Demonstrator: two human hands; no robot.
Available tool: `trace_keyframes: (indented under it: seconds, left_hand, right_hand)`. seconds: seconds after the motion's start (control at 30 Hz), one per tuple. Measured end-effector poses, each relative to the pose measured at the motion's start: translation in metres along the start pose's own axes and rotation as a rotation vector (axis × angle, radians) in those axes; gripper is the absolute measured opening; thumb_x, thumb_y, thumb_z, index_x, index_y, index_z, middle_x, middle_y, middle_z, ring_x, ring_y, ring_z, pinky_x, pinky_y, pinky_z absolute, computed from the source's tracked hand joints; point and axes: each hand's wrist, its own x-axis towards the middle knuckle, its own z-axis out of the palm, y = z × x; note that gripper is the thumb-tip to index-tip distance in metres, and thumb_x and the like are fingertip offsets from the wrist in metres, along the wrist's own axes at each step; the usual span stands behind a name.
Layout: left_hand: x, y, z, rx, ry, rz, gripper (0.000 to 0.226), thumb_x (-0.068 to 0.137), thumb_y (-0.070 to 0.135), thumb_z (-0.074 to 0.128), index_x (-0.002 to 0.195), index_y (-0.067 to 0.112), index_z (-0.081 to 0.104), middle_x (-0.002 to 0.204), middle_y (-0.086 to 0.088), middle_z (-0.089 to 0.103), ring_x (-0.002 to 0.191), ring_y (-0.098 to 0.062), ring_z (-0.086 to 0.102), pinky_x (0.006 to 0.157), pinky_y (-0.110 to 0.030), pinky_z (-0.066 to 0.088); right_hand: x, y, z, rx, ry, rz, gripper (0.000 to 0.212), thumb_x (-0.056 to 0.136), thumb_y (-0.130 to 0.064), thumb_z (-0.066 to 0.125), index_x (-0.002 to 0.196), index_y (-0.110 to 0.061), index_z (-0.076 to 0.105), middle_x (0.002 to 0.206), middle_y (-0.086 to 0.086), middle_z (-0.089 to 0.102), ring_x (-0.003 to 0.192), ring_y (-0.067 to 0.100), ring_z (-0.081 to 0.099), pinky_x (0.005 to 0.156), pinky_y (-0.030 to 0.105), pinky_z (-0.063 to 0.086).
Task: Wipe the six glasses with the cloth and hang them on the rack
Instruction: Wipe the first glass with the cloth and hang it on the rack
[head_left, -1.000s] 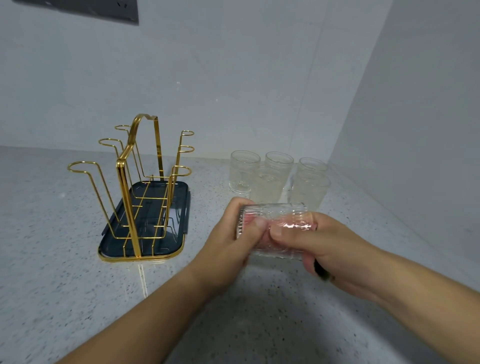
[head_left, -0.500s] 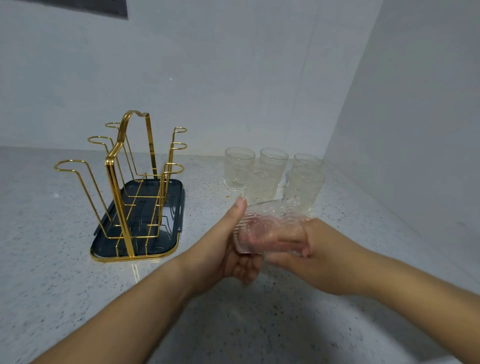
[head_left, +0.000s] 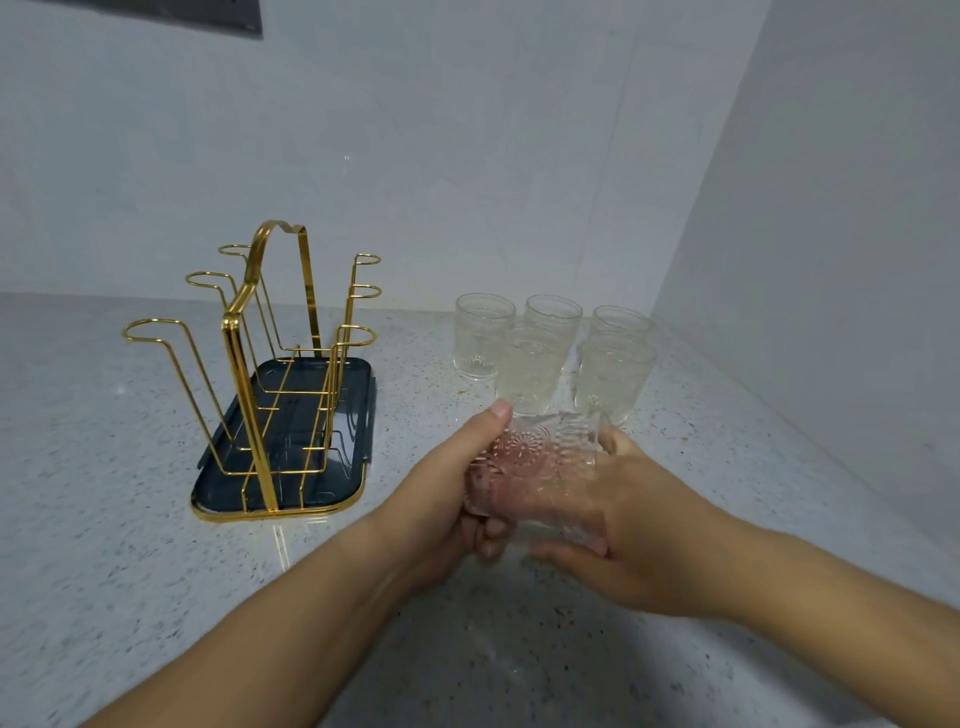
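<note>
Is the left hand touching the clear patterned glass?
Touching. Head view: the left hand grips the clear patterned glass, thumb pressed along its side.

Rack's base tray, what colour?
Dark navy-blue tray with a gold rim, under the gold wire rack. Head view.

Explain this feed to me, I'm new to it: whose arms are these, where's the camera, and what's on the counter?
No machine here: a person's two bare hands, filmed by one wide-angle camera worn on the head, looking forward and down. The left hand and right hand together hold one clear embossed glass tumbler, tilted sideways above the speckled grey countertop. Five matching glasses stand upright behind it. To the left stands a gold wire rack on a dark blue tray, holding no glass. No cloth shows.
</note>
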Motion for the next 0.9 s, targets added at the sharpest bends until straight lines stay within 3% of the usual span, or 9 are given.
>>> trace_keyframes:
  seconds: [0.13,0.27,0.4,0.47,0.53,0.6,0.7,0.8,0.9]
  left_hand:
    - [-0.003,0.005,-0.001,0.022,-0.118,-0.122,0.066,0.083,0.078,0.046,0.074,0.018,0.073,0.052,-0.004,0.053,0.039,-0.014,0.042,0.046,-0.022,0.033]
    - [-0.002,0.006,-0.008,0.056,-0.232,-0.110,0.100,0.081,0.090,0.034,0.116,0.004,0.070,0.071,-0.014,0.061,0.055,-0.021,0.056,0.056,-0.028,0.047]
    - [0.002,-0.003,-0.007,0.126,-0.102,0.126,0.072,0.077,0.067,0.071,0.128,0.017,0.063,0.108,-0.013,0.071,0.082,-0.023,0.069,0.070,-0.042,0.058]
    - [0.003,-0.006,-0.007,0.169,-0.064,0.225,0.058,0.075,0.054,0.075,0.119,0.018,0.064,0.106,-0.011,0.073,0.082,-0.023,0.070,0.067,-0.041,0.060]
    - [0.001,-0.007,-0.005,0.153,-0.065,0.260,0.048,0.078,0.053,0.074,0.107,0.015,0.067,0.096,-0.014,0.072,0.074,-0.026,0.067,0.060,-0.039,0.058]
    - [-0.002,-0.005,-0.002,0.084,-0.050,0.216,0.059,0.078,0.059,0.070,0.107,0.008,0.068,0.084,-0.015,0.069,0.063,-0.025,0.062,0.052,-0.032,0.053]
    - [-0.003,-0.003,0.000,0.021,-0.088,0.066,0.059,0.087,0.065,0.067,0.092,0.006,0.073,0.057,-0.007,0.061,0.044,-0.017,0.056,0.041,-0.024,0.044]
    - [-0.003,0.001,-0.001,-0.021,-0.132,-0.061,0.057,0.084,0.066,0.054,0.077,0.016,0.079,0.054,-0.007,0.063,0.036,-0.016,0.055,0.035,-0.019,0.041]
    - [-0.002,0.002,-0.005,-0.022,-0.201,-0.095,0.073,0.086,0.077,0.045,0.090,0.013,0.081,0.066,-0.014,0.070,0.046,-0.022,0.063,0.042,-0.024,0.050]
  right_hand:
    - [-0.003,0.008,-0.002,0.022,0.043,-0.058,0.026,0.100,-0.038,0.059,0.124,-0.045,0.064,0.120,-0.029,0.068,0.120,-0.008,0.056,0.120,0.047,0.031]
    - [-0.004,-0.001,-0.014,0.663,0.116,0.166,0.025,0.098,-0.011,0.066,0.116,-0.026,0.076,0.108,-0.026,0.075,0.105,-0.011,0.067,0.094,0.008,0.047]
    - [-0.005,-0.004,-0.027,0.951,0.114,0.362,0.030,0.099,-0.003,0.060,0.087,-0.027,0.074,0.052,-0.022,0.065,0.046,-0.009,0.058,0.048,0.004,0.042]
    - [-0.004,-0.006,-0.028,1.041,0.126,0.388,0.030,0.100,-0.005,0.058,0.081,-0.025,0.071,0.045,-0.019,0.060,0.039,-0.007,0.053,0.043,0.005,0.038]
    - [-0.005,-0.012,-0.026,1.007,0.102,0.338,0.023,0.100,-0.007,0.060,0.089,-0.021,0.075,0.057,-0.018,0.069,0.051,-0.008,0.062,0.051,0.006,0.046]
    - [-0.008,-0.014,-0.020,0.860,0.117,0.264,0.019,0.098,-0.009,0.066,0.105,-0.021,0.079,0.090,-0.014,0.079,0.085,-0.004,0.073,0.078,0.016,0.056]
    - [-0.009,-0.001,-0.005,0.243,0.064,0.013,0.024,0.100,-0.031,0.061,0.122,-0.040,0.068,0.118,-0.023,0.071,0.117,-0.001,0.063,0.112,0.035,0.040]
    - [-0.006,0.009,-0.001,-0.139,0.008,-0.056,0.026,0.098,-0.036,0.053,0.119,-0.049,0.060,0.112,-0.030,0.070,0.116,-0.005,0.055,0.115,0.045,0.034]
    - [-0.006,0.009,-0.001,-0.047,0.035,-0.091,0.028,0.101,-0.030,0.057,0.122,-0.046,0.065,0.111,-0.031,0.069,0.119,-0.008,0.055,0.115,0.045,0.036]
